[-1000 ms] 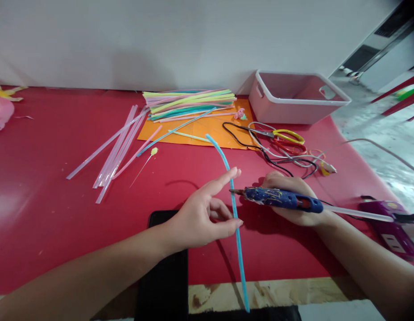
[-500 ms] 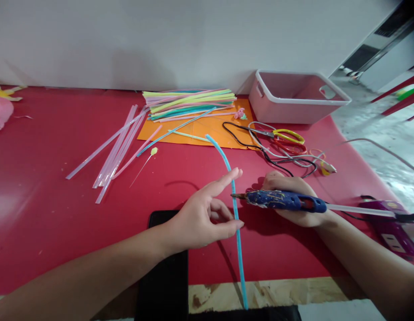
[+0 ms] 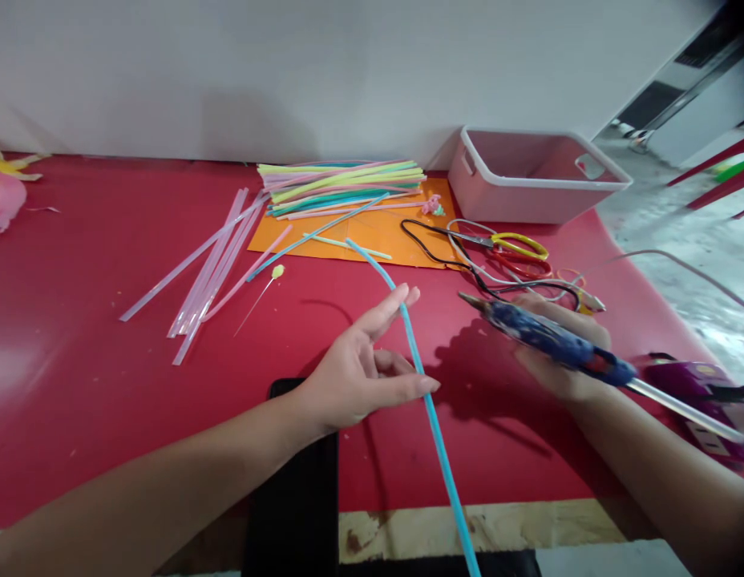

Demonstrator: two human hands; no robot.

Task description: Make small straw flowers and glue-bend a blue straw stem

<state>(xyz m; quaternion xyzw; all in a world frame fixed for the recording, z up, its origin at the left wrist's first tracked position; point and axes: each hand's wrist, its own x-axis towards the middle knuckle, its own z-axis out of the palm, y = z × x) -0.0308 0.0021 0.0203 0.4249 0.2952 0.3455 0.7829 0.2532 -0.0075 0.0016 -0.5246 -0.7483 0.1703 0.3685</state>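
Observation:
My left hand (image 3: 378, 361) holds a long blue pipe cleaner (image 3: 442, 449) across its thumb and fingertips; the upper end curves to the left over the red table. In my right hand (image 3: 564, 353) is a dark blue glue gun (image 3: 546, 336), its nozzle pointing up and left, apart from the pipe cleaner. A clear glue stick (image 3: 688, 409) sticks out of the gun's back. Left of my hands lies a thin wire with a small yellow tip (image 3: 277, 272). Behind is a pile of coloured pipe cleaners (image 3: 348, 188).
An orange sheet (image 3: 341, 252) lies under the pile. Clear glue sticks (image 3: 212, 280) lie to the left. Scissors (image 3: 519, 244) and tangled cables (image 3: 492, 280) sit before a pink basket (image 3: 528, 200). A purple power socket (image 3: 685, 377) is at right, a black phone-like slab (image 3: 293, 505) near me.
The glue gun has pulled back to the right, away from the pipe cleaner, and its nozzle has tilted up. The pipe cleaner now slants more, its top further left.

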